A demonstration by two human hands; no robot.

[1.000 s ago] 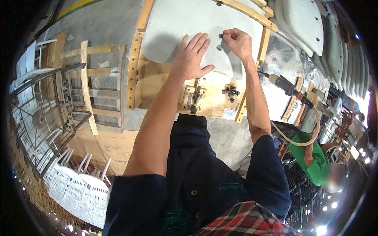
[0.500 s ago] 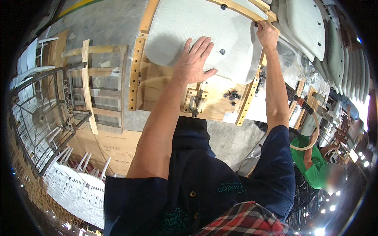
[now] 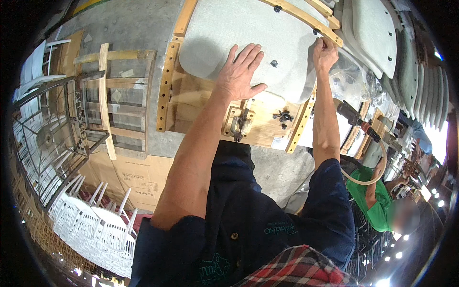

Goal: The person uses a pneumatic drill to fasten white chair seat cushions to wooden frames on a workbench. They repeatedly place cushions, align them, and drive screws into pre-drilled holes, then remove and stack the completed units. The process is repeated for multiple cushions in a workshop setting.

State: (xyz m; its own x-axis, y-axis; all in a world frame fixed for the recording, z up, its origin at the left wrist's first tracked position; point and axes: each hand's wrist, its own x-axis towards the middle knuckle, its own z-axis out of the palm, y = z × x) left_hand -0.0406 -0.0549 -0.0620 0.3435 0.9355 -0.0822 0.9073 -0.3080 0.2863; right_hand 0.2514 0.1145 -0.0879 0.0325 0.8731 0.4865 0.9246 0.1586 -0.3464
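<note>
"Panel (image 3: pixel 260 31), pale with rounded corners: where does it lie?"

"Flat over the wooden worktop (image 3: pixel 196 110), between timber rails (image 3: pixel 167 86) and under the left hand (image 3: pixel 237 77). That palm appears to rest near its near edge, fingers spread and relaxed, gripping nothing."

"And the right hand (image 3: pixel 325 58)?"

"At the panel's right edge, fingers curled in beside the curved wooden bar (image 3: pixel 311 21). Whether they grasp something small, one cannot tell; the knuckles hide it."

"How far along does the work look?"

"Part-way, by judgement. Black fittings show at three spots on the panel: a middle fitting (image 3: pixel 274 63) to the right of the left fingers, a right-edge fitting (image 3: pixel 315 32) just beyond the right ones, and a far fitting (image 3: pixel 277 8) beside the bar. A loose cluster (image 3: pixel 284 117) lies on the worktop, apart from both hands, seemingly unused. Whether the three are fixed or merely set there cannot be judged."

"Farther out?"

"A metal clamp (image 3: pixel 238 126) on the worktop's near side, a power driver (image 3: pixel 349 113) to the right, and similar panels (image 3: pixel 370 33) stacked beyond, bearing black fittings too."
</note>
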